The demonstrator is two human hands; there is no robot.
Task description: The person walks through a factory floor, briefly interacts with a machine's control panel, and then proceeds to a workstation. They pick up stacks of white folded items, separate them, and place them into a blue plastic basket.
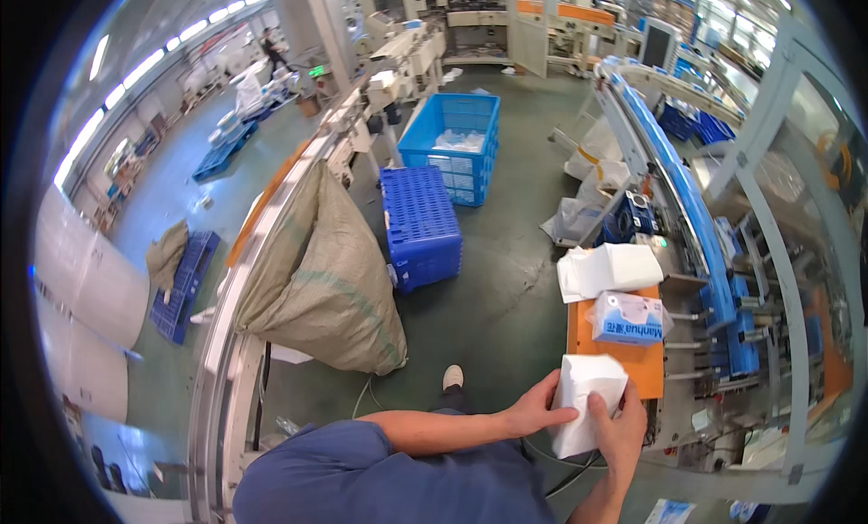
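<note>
Between my two hands is a stack of white tissues [589, 379], tilted over the near end of an orange board. My left hand [537, 406] grips its left side, with the thumb along the near part. Against the right side my right hand [620, 431] is closed, its thumb lying across the front face. Just beyond, on the orange board [638, 368], lies a blue-and-white pack of tissues [627, 318] in clear film. Behind that pack rests another white tissue stack [611, 269].
A machine with a blue rail [692, 207] and a clear-panelled frame [768, 226] stands on the right. To the left are a large woven sack [316, 271], an upturned blue crate [420, 218] and a light-blue crate [479, 173] holding plastic film. A long conveyor [271, 203] runs beyond the sack.
</note>
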